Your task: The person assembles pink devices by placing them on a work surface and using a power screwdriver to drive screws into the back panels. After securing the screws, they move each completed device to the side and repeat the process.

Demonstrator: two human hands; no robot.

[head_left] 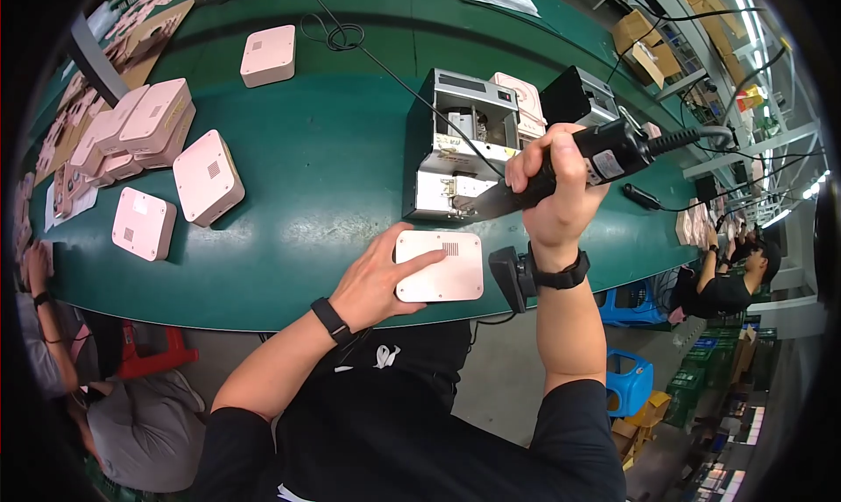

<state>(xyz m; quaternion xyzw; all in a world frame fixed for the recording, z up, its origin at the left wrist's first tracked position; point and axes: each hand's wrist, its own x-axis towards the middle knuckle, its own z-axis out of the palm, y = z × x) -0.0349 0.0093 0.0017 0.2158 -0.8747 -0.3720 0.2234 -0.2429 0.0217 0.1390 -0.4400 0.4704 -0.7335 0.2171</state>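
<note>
My left hand (371, 279) grips the left side of a pale pink square plastic box (451, 279), which lies at the table's near edge. One finger stretches across its top, beside a small slotted patch. In my right hand (561, 191) is a black electric screwdriver (613, 148), held with the fingers wrapped round its body. Its tip points left and down at the front of a metal screw feeder (431, 195); whether the tip touches it I cannot tell. A black strap with a block-shaped device (512, 276) is on my right wrist.
More pink boxes (208, 178) lie and stack on the green table (298, 279) at left; one box (268, 55) sits farther back. Behind the feeder are a second black machine (583, 95) and a pink part (519, 99). A cable (385, 68) hangs across. Co-workers sit at both sides.
</note>
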